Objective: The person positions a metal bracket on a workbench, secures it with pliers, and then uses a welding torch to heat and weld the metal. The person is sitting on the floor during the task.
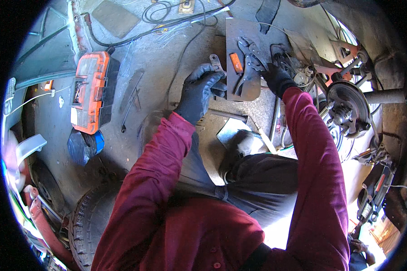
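My left hand [199, 90], in a dark glove, pinches a small flat metal bracket [215, 62] with a hole near its tip, held up beside a dark metal plate [246, 34]. On that plate lie a pair of locking pliers [254, 55] and an orange piece [236, 63], perhaps a small tool or its handle. My right hand [278, 77], gloved too, is at the plate's right edge, its fingers closed on the near end of the pliers. Its fingertips are partly hidden.
An orange and black toolbox [91, 92] stands left on the concrete floor, with a blue roll [86, 147] below it. To the right is a wheel hub with a brake disc [349, 108]. A tire [92, 221] lies lower left. Cables [163, 13] cross the floor ahead.
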`<state>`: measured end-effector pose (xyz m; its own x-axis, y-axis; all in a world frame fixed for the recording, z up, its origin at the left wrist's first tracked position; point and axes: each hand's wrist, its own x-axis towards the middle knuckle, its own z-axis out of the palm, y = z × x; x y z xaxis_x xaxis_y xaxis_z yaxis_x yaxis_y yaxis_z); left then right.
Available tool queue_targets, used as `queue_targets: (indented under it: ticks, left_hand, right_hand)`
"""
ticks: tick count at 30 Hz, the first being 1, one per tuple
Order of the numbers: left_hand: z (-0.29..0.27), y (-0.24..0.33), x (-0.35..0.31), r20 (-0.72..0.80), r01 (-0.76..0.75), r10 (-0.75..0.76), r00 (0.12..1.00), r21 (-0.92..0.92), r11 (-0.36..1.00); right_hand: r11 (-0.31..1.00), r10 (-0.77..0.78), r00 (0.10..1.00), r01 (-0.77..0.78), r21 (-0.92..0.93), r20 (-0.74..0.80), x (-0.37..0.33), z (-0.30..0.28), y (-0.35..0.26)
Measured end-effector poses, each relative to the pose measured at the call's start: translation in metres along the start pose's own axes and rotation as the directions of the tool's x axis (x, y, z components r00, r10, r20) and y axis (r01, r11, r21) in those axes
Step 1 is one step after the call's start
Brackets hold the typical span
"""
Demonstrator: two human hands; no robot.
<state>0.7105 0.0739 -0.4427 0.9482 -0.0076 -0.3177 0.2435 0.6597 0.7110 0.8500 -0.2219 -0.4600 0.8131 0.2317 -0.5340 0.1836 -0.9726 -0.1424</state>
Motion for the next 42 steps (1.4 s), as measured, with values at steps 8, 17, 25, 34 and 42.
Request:
queue_targets:
  ticks: [8,17,25,34,42]
  left_hand:
    - [-0.018,0.004,0.015,0.19,0.109,-0.057,0.98,-0.279,0.954]
    - [-0.003,0.023,0.019,0.279,0.116,-0.049,0.959,-0.228,0.967]
    - [0.023,0.054,0.001,0.319,0.086,-0.022,0.948,-0.188,0.978]
    - [0.018,0.063,0.001,0.304,0.12,-0.044,0.952,-0.237,0.964]
    - [0.015,0.057,0.0,0.321,0.033,0.009,0.947,-0.124,0.992]
  right_hand:
    - [0.885,-0.014,0.907,0.207,0.418,-0.42,-0.098,-0.086,-0.03]
    - [0.083,0.053,0.931,0.357,0.93,-0.362,-0.189,-0.102,-0.083]
    - [-0.336,-0.295,0.943,0.048,0.941,-0.153,-0.171,-0.09,-0.104]
    - [-0.447,-0.44,0.892,-0.112,0.888,-0.108,-0.179,-0.086,-0.093]
    - [0.304,-0.512,0.827,-0.078,0.949,0.232,-0.168,-0.045,-0.118]
